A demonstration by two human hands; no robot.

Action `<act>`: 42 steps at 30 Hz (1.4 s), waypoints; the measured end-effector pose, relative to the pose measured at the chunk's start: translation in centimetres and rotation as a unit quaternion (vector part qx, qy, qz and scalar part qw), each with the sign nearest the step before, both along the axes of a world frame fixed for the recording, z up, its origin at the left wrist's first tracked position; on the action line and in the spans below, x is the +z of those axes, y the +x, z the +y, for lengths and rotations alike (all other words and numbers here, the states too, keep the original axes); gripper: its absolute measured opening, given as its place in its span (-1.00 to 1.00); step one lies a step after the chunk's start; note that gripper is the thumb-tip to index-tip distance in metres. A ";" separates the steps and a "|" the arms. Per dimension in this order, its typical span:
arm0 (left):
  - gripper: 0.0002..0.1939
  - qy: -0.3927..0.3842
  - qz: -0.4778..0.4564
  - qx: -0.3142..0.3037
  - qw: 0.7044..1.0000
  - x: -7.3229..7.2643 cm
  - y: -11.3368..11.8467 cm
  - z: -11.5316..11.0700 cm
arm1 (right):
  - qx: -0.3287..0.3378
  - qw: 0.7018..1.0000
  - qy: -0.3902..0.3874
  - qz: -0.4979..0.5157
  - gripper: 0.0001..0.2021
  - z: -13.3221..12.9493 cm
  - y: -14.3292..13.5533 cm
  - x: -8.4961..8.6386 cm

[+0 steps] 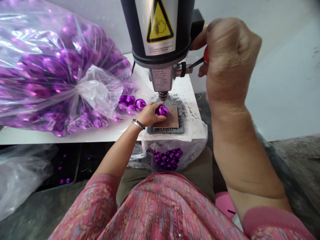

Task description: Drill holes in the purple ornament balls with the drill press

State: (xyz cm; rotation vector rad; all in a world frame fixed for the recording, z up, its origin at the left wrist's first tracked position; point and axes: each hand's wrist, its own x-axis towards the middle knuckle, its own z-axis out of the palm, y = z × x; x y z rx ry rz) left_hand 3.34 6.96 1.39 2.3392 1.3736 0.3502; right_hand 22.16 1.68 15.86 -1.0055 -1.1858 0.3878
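Observation:
Between the fingers and thumb of my left hand [149,114] is a shiny purple faceted ball [163,111]. It is held over a flat brown board [172,121] on the grey base [181,128] of a drill press [162,50]. Right above the ball is the thin bit in the drill chuck [163,96]; whether the tip touches the ball I cannot tell. My right hand [231,60], raised at the right of the machine, is closed around a red-knobbed feed lever [206,55]. Loose purple balls [140,104] lie on the table left of my left hand.
A big tied clear bag [57,66] of purple balls covers the left of the white table [112,136]. Dark shavings [188,110] are scattered right of the base. Below the table's front edge, an open plastic bag [167,159] holds several balls. Black crates [67,163] stand underneath.

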 end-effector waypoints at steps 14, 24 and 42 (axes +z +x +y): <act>-0.28 -0.031 -0.052 0.007 0.998 -1.0 1.3 0.5 | -0.019 0.999 0.014 -0.048 -0.69 -1.5 0.3 -2.5; -0.28 -0.007 -0.080 0.005 0.997 -2.6 1.2 0.4 | -0.106 0.988 0.050 -0.103 -0.67 -2.6 0.1 -6.1; -0.32 -0.037 -0.105 0.024 0.994 -2.5 1.6 -0.2 | -0.134 0.985 0.085 -0.069 -0.72 -1.9 -0.1 -11.7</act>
